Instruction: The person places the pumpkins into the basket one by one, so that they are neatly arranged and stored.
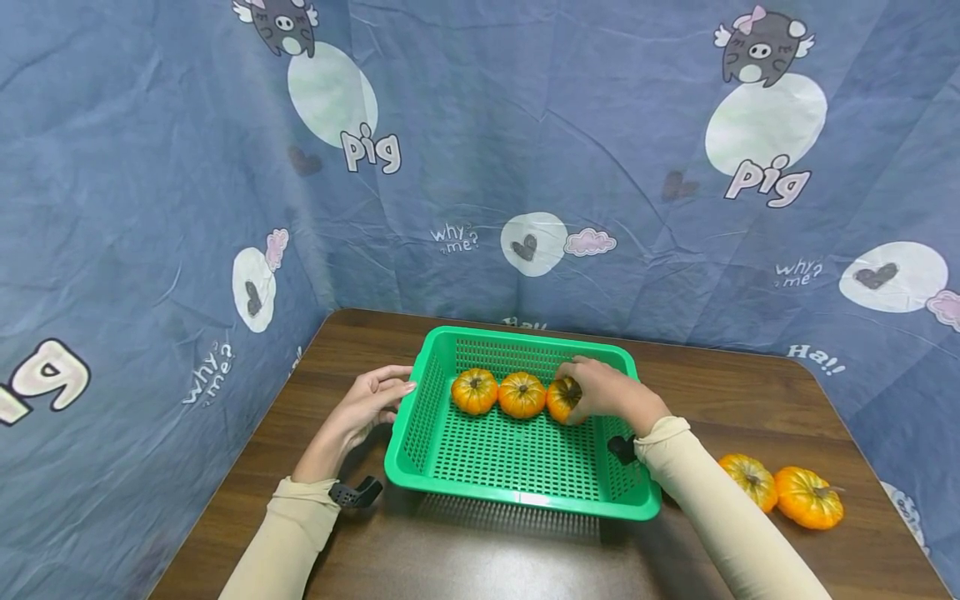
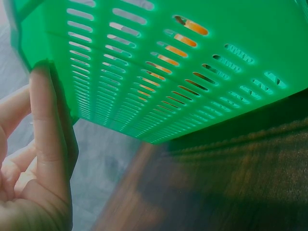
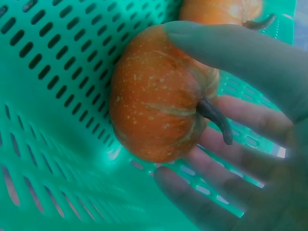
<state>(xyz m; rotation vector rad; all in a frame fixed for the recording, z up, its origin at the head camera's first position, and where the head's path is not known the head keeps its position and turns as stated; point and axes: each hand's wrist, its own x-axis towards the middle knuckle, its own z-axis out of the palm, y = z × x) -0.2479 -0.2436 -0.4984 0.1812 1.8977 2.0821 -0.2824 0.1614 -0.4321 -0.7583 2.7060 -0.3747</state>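
Note:
A green plastic basket (image 1: 517, 496) with slotted walls stands on the table. Three small orange pumpkins lie in a row along its back: a left pumpkin (image 1: 474, 392), a middle pumpkin (image 1: 522, 396) and a right pumpkin (image 1: 557, 402). My right hand (image 1: 600, 390) reaches over the basket's right side and grips the right pumpkin. In the right wrist view the thumb lies across this pumpkin (image 3: 154, 96), the other fingers spread along its far side near the dark stem. My left hand (image 1: 371, 404) touches the basket's left rim with fairly straight fingers, as the left wrist view shows.
On the wooden table (image 1: 720, 375), right of the basket and beside my right forearm, are two more pumpkins, a nearer-in pumpkin (image 1: 750, 479) and an outer pumpkin (image 1: 810, 497). A blue printed cloth (image 1: 480, 167) hangs behind the table and along its left side.

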